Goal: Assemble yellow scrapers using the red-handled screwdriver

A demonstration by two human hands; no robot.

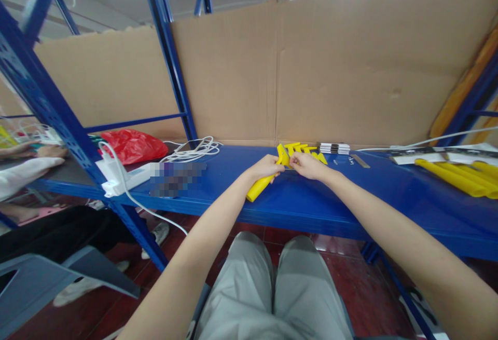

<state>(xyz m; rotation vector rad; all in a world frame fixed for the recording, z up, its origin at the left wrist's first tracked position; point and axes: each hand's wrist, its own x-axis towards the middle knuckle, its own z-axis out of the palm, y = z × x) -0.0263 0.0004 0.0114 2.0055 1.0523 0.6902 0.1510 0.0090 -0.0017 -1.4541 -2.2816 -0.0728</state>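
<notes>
My left hand is wrapped around a yellow plastic handle, which lies slanted above the blue tabletop with its thick end towards me. Its narrower, angled end pokes out past my fingers. Right beside that end, my right hand has its fingers pinched together; whatever is between them is too small or hidden to name. Just behind my hands lie several small yellow pieces. A stack of white pieces with dark bands and a thin metal strip are to the right of them.
Long yellow tubes lie at the right end of the blue bench. On the left are a white power strip, coiled white cable and a red plastic bag. Cardboard walls the back. Another person's hand shows far left.
</notes>
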